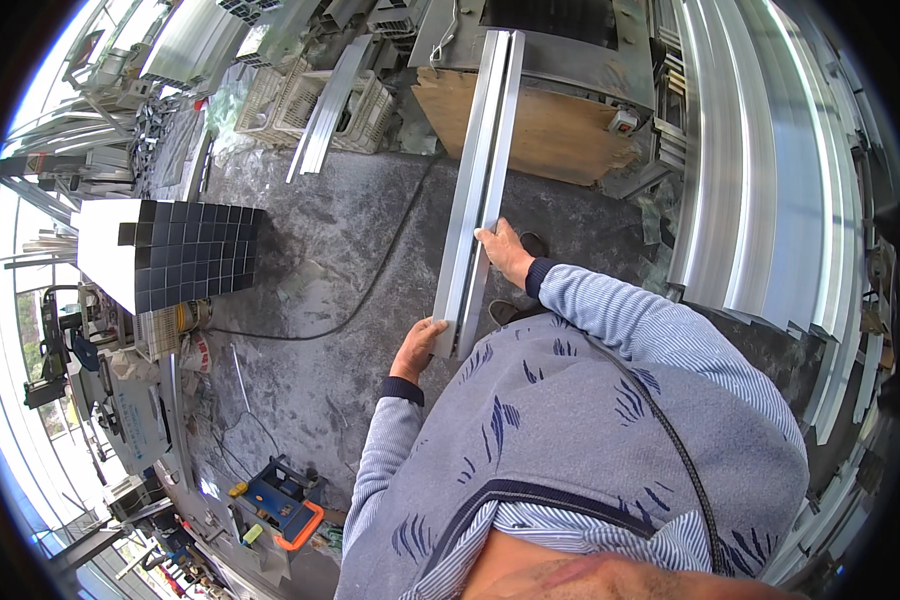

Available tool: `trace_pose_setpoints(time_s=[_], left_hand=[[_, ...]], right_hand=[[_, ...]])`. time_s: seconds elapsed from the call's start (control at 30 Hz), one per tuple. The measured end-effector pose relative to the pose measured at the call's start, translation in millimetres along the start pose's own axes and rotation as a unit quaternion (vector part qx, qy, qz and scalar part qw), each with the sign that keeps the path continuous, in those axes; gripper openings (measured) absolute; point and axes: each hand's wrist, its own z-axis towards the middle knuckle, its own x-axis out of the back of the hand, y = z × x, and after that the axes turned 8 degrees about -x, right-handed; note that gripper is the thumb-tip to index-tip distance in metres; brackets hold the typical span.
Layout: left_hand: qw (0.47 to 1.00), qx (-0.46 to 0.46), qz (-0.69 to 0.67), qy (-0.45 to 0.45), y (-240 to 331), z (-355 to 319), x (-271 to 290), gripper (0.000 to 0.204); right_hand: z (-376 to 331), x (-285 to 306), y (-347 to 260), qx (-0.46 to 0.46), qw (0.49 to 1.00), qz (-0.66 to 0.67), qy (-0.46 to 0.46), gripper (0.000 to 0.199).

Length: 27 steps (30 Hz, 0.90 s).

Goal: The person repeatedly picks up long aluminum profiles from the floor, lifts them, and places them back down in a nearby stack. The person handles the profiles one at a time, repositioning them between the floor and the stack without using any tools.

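Two hands gripping aluminium profile [478,180], left hand [417,348] at end, right hand [503,250] alongside

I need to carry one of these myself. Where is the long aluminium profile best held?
Probably as here: the left hand at the near end of the aluminium profile, the right hand on its right edge farther up. It is long and narrow, so two spaced side grips likely steady it.

A dusty grey concrete floor [340,230] fills the middle, with a black cable [370,290] snaking across it. At nine o'clock stands a stack of square dark tubes [185,255]. Long pale metal profiles [760,180] lean at three o'clock. A wooden board [550,130] sits at twelve. Daylight comes through windows [10,300] at nine.
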Motion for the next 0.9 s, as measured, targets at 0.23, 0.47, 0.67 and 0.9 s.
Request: trace_pose_setpoints(time_s=[0.23,0.47,0.67,0.9], left_hand=[[1.000,-0.007,0.017,-0.006,-4.1,2.5,-20.8,0.052],[0.989,0.026,0.142,-0.026,1.5,6.0,-40.2,0.068],[0.987,0.042,0.156,0.005,11.5,6.6,-65.8,0.056],[0.981,0.044,0.183,0.034,37.4,34.7,-69.7,0.050]], right_hand=[[12.5,1.1,18.8,0.022,0.999,0.012,-0.039,0.064],[-4.6,19.6,-27.2,0.115,0.952,-0.246,0.142,0.094],[-0.1,11.3,-82.8,0.208,0.870,-0.410,0.176,0.114],[40.5,2.5,-86.5,0.215,0.841,-0.460,0.187,0.104]])
